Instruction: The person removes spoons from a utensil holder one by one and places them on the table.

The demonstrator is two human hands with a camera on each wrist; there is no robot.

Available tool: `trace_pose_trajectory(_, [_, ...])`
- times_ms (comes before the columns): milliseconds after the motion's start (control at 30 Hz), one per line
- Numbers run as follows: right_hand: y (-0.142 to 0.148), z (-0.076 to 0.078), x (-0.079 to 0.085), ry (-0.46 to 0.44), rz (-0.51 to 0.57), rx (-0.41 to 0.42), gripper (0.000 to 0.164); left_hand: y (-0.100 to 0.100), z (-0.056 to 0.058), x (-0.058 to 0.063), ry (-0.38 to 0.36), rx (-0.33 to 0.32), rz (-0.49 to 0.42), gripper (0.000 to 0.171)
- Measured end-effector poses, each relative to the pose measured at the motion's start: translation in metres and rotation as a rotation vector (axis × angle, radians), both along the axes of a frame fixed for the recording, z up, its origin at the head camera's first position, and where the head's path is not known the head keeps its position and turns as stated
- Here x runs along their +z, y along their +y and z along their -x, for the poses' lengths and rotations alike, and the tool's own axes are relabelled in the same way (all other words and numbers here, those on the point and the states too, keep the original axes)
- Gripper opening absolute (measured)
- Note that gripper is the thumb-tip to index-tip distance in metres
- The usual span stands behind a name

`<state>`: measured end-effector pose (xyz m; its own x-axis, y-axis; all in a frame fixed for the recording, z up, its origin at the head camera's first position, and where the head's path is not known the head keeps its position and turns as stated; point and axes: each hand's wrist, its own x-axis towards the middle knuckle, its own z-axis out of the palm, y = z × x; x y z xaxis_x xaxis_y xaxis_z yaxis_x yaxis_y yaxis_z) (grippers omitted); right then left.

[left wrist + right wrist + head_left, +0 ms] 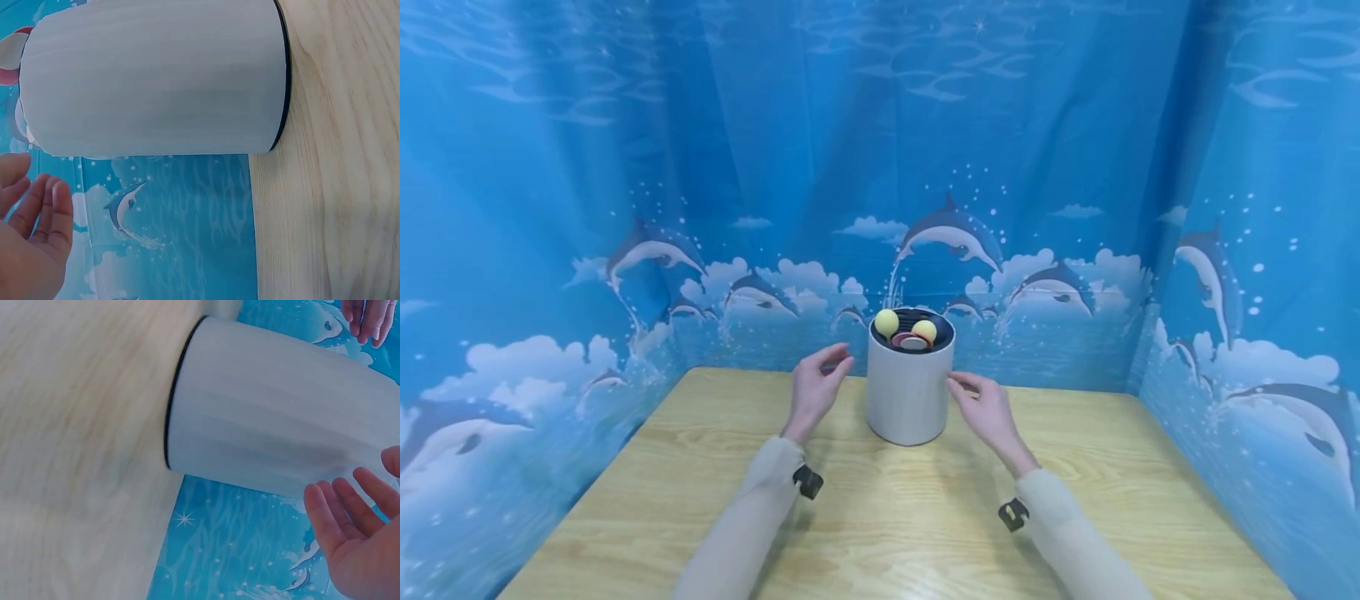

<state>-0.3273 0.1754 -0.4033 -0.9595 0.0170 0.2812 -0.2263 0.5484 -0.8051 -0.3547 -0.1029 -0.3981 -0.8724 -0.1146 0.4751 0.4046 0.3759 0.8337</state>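
Note:
A white cylindrical bin (pixel 907 398) with a black inside stands upright on the wooden table. At its top sit two pale yellow balls, one at the left (pixel 887 322) and another at the right (pixel 924 332). In front of them is a round red-rimmed piece with a pale centre (pixel 913 342); its lower part is hidden by the bin. My left hand (pixel 816 387) is raised to the left of the bin, apart from it, fingers loosely bent and holding nothing. On the other side, my right hand (pixel 988 410) has its fingertips close at the bin's wall, gripping nothing.
The wood-grain table (pixel 880 533) stretches out on both sides of the bin. Behind it and along both sides hangs a blue curtain (pixel 820 150) printed with dolphins. A dark wrist mount (pixel 808 482) sits on the left sleeve, another (pixel 1013 515) on the right.

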Motion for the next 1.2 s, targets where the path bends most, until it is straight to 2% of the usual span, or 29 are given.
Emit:
trace_pose_trajectory(100, [-0.001,0.004,0.008,0.004,0.061,-0.017,0.037,0.002,0.003,0.003,-0.001,-0.014,-0.013,0.03])
trace_pose_trajectory(267, [-0.005,0.013,0.021,-0.042,0.233,-0.05,0.039,0.006,0.009,0.008,-0.022,-0.022,-0.015,0.033])
trace_pose_trajectory(533, [-0.011,0.028,0.037,-0.045,0.392,-0.058,0.042,0.013,0.019,0.016,-0.029,-0.049,-0.068,0.032])
trace_pose_trajectory(767, [-0.01,0.038,0.043,-0.114,0.404,-0.018,0.052,0.022,0.026,0.021,0.012,-0.047,-0.087,0.029])
trace_pose_trajectory(1000, [-0.011,0.046,0.046,-0.155,0.371,0.048,0.054,0.026,0.036,0.026,0.008,-0.048,-0.149,0.025])
trace_pose_trajectory(1200, [-0.008,0.052,0.046,-0.207,0.393,0.062,0.055,0.032,0.041,0.032,0.001,-0.07,-0.14,0.029])
